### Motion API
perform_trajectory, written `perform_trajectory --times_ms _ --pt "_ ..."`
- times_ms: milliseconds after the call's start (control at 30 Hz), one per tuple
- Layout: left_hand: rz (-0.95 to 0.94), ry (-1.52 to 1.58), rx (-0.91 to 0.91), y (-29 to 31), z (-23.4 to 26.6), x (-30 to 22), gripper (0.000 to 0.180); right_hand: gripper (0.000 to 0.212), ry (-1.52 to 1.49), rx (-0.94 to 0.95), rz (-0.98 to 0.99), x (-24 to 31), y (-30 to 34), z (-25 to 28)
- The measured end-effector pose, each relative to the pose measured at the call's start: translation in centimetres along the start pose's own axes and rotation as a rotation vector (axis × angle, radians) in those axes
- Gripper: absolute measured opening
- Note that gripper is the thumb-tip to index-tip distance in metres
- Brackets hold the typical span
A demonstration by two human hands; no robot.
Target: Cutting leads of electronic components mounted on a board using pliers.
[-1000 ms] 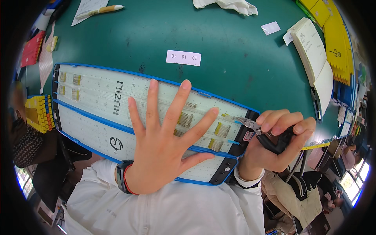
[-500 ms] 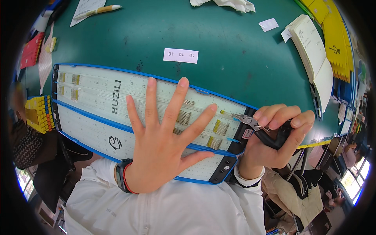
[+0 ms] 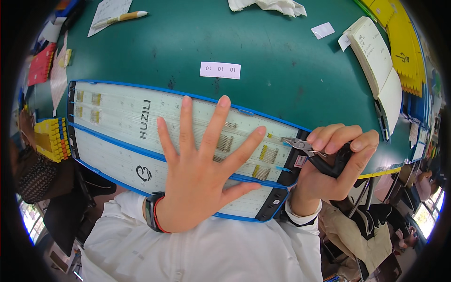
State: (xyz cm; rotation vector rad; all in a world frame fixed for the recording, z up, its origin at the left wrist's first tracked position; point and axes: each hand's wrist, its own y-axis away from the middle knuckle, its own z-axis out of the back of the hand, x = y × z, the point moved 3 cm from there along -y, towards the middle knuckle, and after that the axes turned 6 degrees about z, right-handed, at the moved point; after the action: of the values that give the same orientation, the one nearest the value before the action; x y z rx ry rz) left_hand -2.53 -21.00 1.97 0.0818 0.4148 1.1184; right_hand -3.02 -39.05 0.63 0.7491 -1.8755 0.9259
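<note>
A long blue-edged fishing-rig case, with pale boards side by side, lies slanted across the table's near edge. Thin lines run along its far board. Small rows of fine yellowish pieces, too small to make out, sit near its right end, with similar rows at the left. My left hand lies flat over the case, fingers spread, holding nothing. At the right end, my right hand is wrapped round black-handled pliers. Their metal tips point left, at a small yellow piece by the board's dark end; whether they touch it I cannot tell.
A white paper strip lies on the green table beyond the case. Farther off are a pen and crumpled tissue. An open notebook and yellow packs stand right, yellow pieces left.
The whole view has shifted slightly, so everything sits a little lower and to the right. Both hands and the pliers keep about the same place on the case.
</note>
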Motion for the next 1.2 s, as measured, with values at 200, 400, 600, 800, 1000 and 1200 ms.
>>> perform_trajectory --times_ms 200,400,600,800,1000,1200 --pt "-0.002 0.001 0.003 0.0 0.1 0.0 0.075 0.027 0.004 0.002 0.0 0.0 0.0 0.2" --pt "-0.008 -0.002 0.01 -0.1 0.1 0.0 0.077 0.029 -0.02 -0.011 -0.021 0.0 0.1 0.2" --pt "-0.019 -0.007 0.005 0.3 0.1 0.2 0.079 0.028 -0.033 0.006 0.002 0.0 0.3 0.2" --pt "-0.014 0.128 0.002 1.5 1.7 2.1 0.091 0.027 -0.133 0.051 0.194 2.7 -0.6 2.2" --pt "-0.04 0.031 -0.079 1.9 0.9 3.9 0.093 0.04 0.861 0.266 0.111 3.9 -2.1 6.3" --pt "-0.087 0.026 -0.076 1.6 0.5 4.3 0.09 0.074 1.143 0.51 0.222 4.8 -2.1 6.5"
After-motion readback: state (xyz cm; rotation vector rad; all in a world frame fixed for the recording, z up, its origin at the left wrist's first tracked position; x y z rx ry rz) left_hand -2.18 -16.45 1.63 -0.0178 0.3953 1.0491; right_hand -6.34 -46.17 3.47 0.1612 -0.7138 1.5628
